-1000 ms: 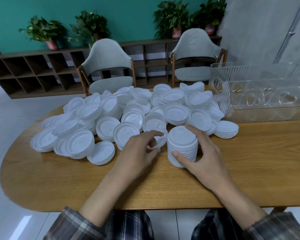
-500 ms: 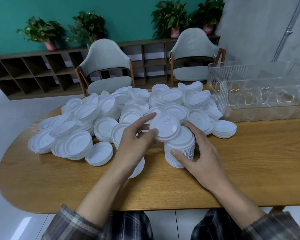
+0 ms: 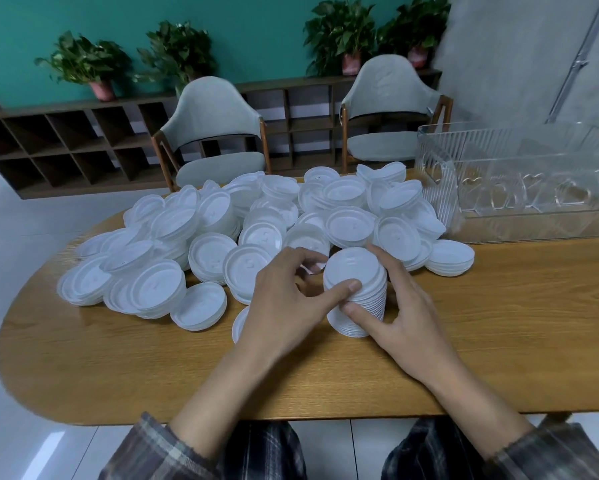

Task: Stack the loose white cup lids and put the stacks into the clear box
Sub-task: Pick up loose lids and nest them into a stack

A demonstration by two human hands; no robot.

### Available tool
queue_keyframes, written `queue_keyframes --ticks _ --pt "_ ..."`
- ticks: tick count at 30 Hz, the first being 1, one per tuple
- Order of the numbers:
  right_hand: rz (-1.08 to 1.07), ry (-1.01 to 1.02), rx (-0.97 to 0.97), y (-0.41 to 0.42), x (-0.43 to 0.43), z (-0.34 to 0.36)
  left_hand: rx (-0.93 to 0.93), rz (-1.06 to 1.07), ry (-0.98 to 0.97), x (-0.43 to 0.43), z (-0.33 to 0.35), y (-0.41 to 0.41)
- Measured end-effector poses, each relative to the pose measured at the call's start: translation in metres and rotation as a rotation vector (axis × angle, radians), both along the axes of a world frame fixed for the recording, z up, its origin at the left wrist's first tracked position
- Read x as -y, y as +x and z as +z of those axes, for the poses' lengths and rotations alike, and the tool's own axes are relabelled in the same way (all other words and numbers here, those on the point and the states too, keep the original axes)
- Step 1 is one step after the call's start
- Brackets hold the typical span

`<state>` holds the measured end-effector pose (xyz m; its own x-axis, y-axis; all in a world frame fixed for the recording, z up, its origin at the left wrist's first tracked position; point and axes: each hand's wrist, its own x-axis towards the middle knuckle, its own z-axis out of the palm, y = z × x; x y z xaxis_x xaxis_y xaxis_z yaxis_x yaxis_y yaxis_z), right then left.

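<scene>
A tall stack of white lids stands on the wooden table in front of me. My right hand grips the stack from the right, thumb on its front and fingers behind it. My left hand holds the stack from the left, its thumb pressed on the front just under the top lid. A broad pile of loose white lids spreads behind and to the left. The clear box stands at the right back of the table; it looks empty.
One lid lies partly under my left wrist. A small heap of lids sits right of the stack. Two grey chairs stand behind the table, with a low shelf and potted plants along the wall.
My left hand brought a lid from the pile onto the top of the stack and now holds the stack's left side. My right hand stayed on the stack.
</scene>
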<state>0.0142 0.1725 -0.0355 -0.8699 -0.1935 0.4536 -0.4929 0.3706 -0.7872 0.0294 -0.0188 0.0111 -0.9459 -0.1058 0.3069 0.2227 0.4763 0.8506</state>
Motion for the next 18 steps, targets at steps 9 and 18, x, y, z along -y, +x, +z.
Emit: queue_keyframes --ticks 9,18 --pt "0.060 0.010 0.031 -0.0001 -0.0012 -0.0023 -0.032 -0.122 -0.025 0.0031 0.0012 -0.0013" --pt "0.034 0.015 0.016 -0.0003 0.0000 -0.0053 -0.050 -0.114 -0.069 0.0004 -0.0067 -0.0032"
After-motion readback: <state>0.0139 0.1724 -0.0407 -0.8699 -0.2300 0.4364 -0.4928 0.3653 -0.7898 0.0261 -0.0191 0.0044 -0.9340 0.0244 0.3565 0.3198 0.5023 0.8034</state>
